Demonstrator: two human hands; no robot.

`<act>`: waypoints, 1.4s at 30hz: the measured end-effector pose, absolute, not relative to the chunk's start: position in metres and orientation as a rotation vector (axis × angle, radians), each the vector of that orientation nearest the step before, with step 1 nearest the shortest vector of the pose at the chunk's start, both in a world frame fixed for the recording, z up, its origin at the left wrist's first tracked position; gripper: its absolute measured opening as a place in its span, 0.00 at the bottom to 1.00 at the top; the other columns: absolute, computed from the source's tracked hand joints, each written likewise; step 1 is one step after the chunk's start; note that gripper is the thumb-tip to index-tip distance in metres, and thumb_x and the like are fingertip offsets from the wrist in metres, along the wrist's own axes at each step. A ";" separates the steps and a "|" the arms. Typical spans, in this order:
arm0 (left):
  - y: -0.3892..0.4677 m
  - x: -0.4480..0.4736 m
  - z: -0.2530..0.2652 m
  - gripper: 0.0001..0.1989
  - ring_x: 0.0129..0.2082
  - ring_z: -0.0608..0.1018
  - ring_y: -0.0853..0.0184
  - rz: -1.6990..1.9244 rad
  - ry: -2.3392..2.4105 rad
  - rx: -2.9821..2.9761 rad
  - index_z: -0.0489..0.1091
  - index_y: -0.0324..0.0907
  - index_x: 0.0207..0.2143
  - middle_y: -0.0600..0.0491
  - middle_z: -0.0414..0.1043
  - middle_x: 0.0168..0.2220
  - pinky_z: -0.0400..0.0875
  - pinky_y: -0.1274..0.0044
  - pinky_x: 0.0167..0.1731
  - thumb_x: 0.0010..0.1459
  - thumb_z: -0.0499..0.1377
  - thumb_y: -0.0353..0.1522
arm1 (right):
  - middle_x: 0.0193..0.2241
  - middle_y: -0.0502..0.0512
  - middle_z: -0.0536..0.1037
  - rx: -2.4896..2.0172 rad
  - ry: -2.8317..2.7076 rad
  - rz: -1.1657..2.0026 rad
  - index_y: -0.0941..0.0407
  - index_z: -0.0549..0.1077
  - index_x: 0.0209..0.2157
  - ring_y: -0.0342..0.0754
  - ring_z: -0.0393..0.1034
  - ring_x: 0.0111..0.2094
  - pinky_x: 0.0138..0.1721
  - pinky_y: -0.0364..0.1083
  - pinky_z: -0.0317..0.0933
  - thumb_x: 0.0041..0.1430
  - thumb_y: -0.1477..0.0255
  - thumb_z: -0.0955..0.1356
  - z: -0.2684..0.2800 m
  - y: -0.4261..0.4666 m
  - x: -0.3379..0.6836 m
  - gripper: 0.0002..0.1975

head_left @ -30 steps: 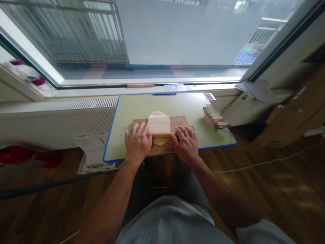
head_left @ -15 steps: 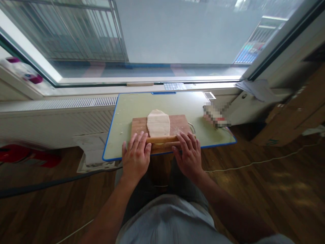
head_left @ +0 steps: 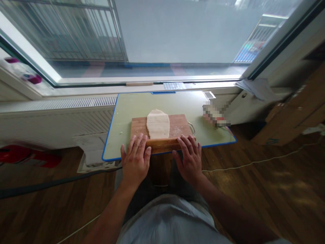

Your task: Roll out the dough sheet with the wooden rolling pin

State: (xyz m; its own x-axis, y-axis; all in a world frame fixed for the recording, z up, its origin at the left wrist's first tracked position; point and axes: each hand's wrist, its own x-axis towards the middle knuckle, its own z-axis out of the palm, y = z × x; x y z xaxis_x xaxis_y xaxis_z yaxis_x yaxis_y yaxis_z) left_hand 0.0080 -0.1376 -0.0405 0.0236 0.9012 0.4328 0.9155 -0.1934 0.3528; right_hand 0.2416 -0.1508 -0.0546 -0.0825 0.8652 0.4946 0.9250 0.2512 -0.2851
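A wooden rolling pin point(head_left: 162, 143) lies crosswise at the near edge of a wooden cutting board point(head_left: 177, 124). My left hand point(head_left: 136, 158) is on the pin's left end, fingers over the top and thumb on the near side. On the right end rests my right hand point(head_left: 188, 156) in the same way, its thumb pointing inward. A flat oval sheet of pale dough point(head_left: 157, 124) stretches away from the pin across the board. Its near edge meets the pin, and any part beneath is hidden. Flour dusts the wood to the right of the dough.
Beneath the board is a pale green, blue-rimmed tabletop point(head_left: 137, 103), with a blurred-out item point(head_left: 215, 116) at its right. A radiator point(head_left: 63, 118) and window stand behind. A red fire extinguisher point(head_left: 27, 156) lies left; a cardboard box point(head_left: 286, 118) is at right.
The rolling pin and both hands have moved slightly toward me, to the board's near edge. The dough sheet keeps about the same shape.
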 end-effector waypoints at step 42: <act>-0.073 0.011 -0.017 0.30 0.78 0.59 0.48 -0.607 -2.144 -2.314 0.61 0.49 0.76 0.46 0.57 0.78 0.44 0.42 0.75 0.76 0.47 0.43 | 0.76 0.58 0.62 -1.715 -2.116 -0.031 0.50 0.63 0.75 0.64 0.47 0.78 0.75 0.74 0.38 0.78 0.57 0.61 -0.035 -0.096 0.229 0.30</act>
